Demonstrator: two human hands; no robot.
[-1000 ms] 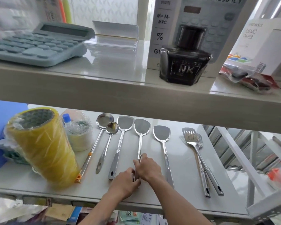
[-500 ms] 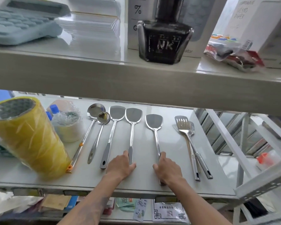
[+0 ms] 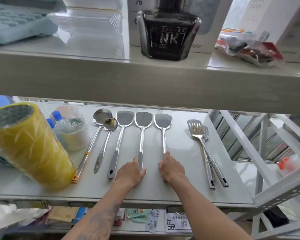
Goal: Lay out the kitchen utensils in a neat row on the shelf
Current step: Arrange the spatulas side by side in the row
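- The shelf [image 3: 184, 191] is glossy and smooth. I judge steel will skate on it, so any sideways push may overshoot and spoil the spacing.
- The yellow tape roll [image 3: 29, 144] stands at the left end, just beside the long ladle [image 3: 95, 134]. Shifting the row leftward would likely jam the ladle against it.
- The two slotted turners [image 3: 197, 134] lie well to the right, handles crossed and touching, one head under the other. Separating them carelessly may slide one toward the right edge of the shelf.
- The long ladle and the small ladle [image 3: 109, 129] overlap at their bowls. Moving one would probably drag the other.
- My right hand [image 3: 171, 168] rests on the handle of the right spatula [image 3: 163, 126], fingers curled over it; I cannot tell how firmly they clamp. A twist at the wrist would swing the head into the middle spatula [image 3: 143, 125].
- My left hand [image 3: 130, 172] lies on the near end of the middle spatula, fingers together and fairly flat, pressing rather than pinching. Uneven pressure could pivot it against the left spatula [image 3: 123, 125], whose head sits almost touching.
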